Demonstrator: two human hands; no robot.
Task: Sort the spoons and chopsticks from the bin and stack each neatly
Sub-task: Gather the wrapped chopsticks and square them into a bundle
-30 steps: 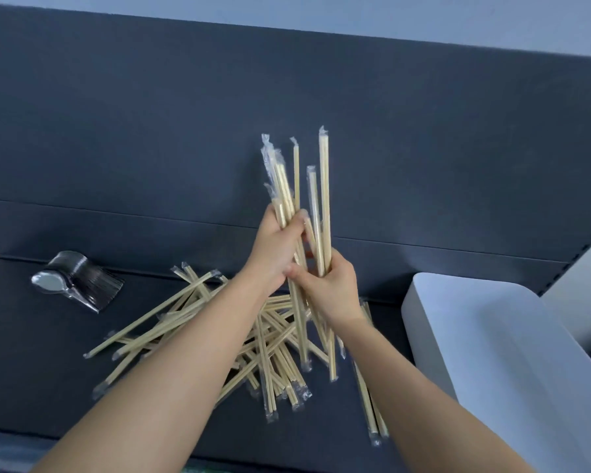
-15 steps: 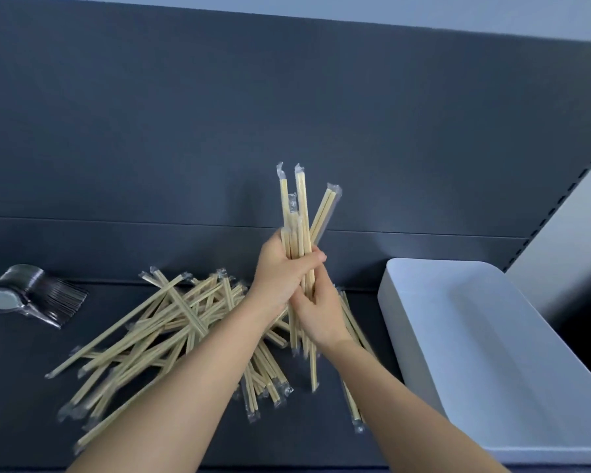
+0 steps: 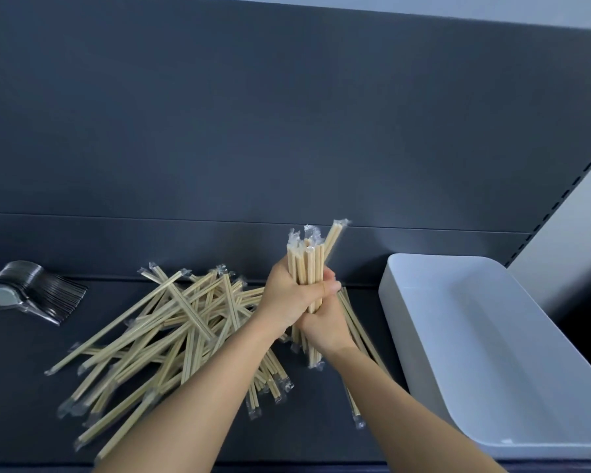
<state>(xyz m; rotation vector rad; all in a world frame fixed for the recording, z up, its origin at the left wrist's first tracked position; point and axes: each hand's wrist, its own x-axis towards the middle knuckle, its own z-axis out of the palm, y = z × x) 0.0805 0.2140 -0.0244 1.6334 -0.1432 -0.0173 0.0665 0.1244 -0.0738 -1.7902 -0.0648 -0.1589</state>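
Left hand (image 3: 287,298), right hand (image 3: 325,327): tight grip on chopsticks (image 3: 308,264)

Even, diffuse, moderately bright. Soft glare patch on dark back panel (image 3: 388,238) beside white bin (image 3: 406,343). Faint shadows only. Slight motion blur on loose chopsticks (image 3: 181,322) lower left. Wide-angle bowing at frame edges.

Bundle (image 3: 309,264) in your fingers (image 3: 330,286): pale matt wood, with each stick in a clear, crinkly plastic sleeve.
Loose chopsticks (image 3: 171,322) left of your fingers: the same pale wood and thin clear wrap.
Spoons (image 3: 31,291) far left of your fingers: glossy and silvery under shiny clear film. You can't tell whether they are metal or plastic.
Bin (image 3: 492,353) right of your fingers: smooth white plastic with a soft sheen.
Shelf (image 3: 304,435) below your fingers: dark grey, matt, smooth.
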